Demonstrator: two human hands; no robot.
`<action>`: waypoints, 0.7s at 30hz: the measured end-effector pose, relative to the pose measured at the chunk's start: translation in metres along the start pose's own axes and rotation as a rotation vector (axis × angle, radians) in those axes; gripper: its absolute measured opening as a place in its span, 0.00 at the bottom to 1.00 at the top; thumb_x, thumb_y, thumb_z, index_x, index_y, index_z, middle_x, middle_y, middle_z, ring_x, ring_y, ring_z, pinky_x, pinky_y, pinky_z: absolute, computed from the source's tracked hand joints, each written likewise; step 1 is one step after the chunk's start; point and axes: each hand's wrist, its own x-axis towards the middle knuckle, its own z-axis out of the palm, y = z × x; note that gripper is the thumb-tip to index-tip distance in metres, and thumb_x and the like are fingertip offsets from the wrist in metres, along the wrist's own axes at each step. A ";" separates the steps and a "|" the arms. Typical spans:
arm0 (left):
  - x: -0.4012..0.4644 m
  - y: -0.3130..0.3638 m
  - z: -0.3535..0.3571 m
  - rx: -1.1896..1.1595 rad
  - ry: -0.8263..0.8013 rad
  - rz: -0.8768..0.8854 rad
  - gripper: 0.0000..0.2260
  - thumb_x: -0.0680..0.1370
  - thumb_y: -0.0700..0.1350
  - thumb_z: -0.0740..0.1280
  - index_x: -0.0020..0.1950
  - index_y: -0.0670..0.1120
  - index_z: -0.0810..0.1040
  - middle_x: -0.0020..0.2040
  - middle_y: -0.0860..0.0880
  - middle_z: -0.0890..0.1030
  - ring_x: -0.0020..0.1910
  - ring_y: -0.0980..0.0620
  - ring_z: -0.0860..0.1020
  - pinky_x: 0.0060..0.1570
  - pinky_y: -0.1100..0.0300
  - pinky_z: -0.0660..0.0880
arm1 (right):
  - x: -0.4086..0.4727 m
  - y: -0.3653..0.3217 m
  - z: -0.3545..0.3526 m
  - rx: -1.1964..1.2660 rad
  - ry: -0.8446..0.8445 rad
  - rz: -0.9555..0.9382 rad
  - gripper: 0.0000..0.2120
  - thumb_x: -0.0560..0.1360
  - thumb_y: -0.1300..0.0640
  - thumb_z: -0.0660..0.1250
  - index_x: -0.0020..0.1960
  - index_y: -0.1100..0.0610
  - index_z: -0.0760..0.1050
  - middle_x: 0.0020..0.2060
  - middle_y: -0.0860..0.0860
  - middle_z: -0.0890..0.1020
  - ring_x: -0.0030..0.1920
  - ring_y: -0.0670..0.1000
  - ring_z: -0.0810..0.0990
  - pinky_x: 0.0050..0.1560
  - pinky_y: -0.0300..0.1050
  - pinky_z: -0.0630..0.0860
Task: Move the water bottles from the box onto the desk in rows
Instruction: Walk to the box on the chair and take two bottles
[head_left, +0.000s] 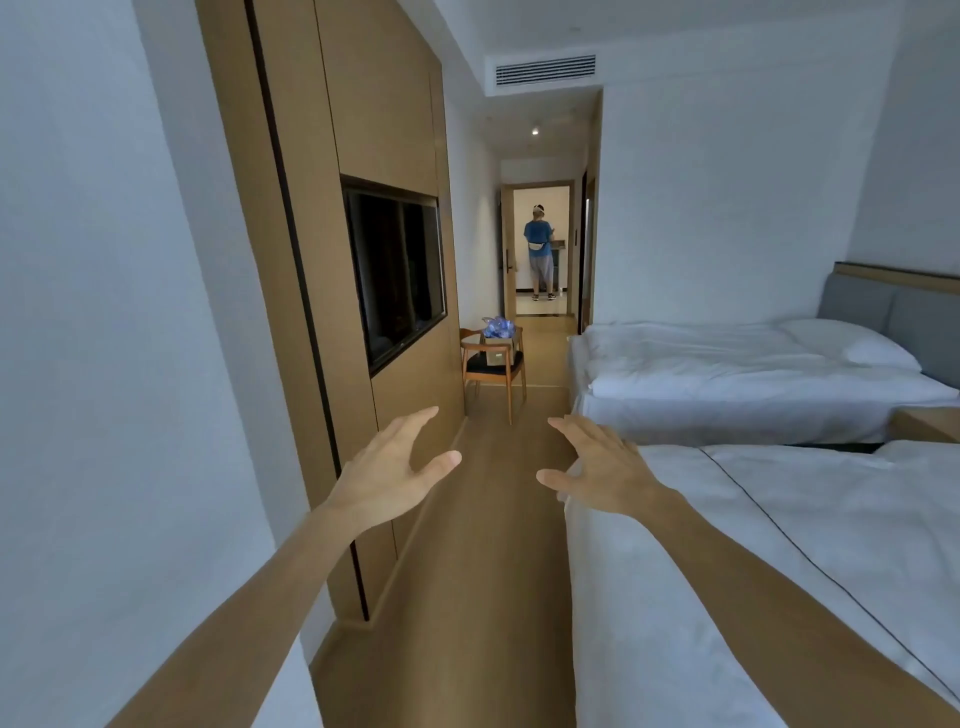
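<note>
Reaching forward at mid-frame, the left hand (390, 470) and right hand (598, 469) are apart, fingers spread, holding nothing. Beyond them, just above centre, the bottles (498, 328) fill a box (500, 356) on a chair (493, 371).

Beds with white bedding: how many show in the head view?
2. The near white-covered bed fills the lower right; the far white-covered bed lies behind it against the grey headboard.

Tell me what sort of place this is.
Most likely a hotel twin room: two made-up beds with white linen, a television set into a wood panel wall, and a ceiling air vent.
</note>
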 end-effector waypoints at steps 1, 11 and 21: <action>0.015 -0.007 0.004 0.011 -0.003 -0.003 0.32 0.75 0.68 0.58 0.76 0.61 0.54 0.76 0.58 0.61 0.74 0.54 0.62 0.69 0.44 0.65 | 0.016 0.003 0.005 -0.006 -0.006 -0.004 0.37 0.75 0.34 0.62 0.78 0.42 0.51 0.78 0.45 0.55 0.77 0.54 0.55 0.73 0.59 0.55; 0.186 -0.095 0.066 -0.042 -0.054 -0.038 0.33 0.74 0.70 0.57 0.76 0.63 0.55 0.76 0.60 0.60 0.74 0.53 0.61 0.68 0.40 0.65 | 0.188 0.043 0.068 -0.021 -0.032 0.030 0.36 0.75 0.34 0.61 0.77 0.41 0.51 0.78 0.44 0.55 0.77 0.53 0.54 0.74 0.58 0.54; 0.396 -0.164 0.101 -0.120 -0.063 -0.066 0.31 0.77 0.64 0.61 0.77 0.59 0.55 0.76 0.56 0.61 0.75 0.52 0.60 0.69 0.45 0.62 | 0.385 0.081 0.101 -0.036 -0.023 0.101 0.37 0.74 0.31 0.59 0.77 0.40 0.48 0.78 0.45 0.54 0.77 0.53 0.55 0.75 0.61 0.57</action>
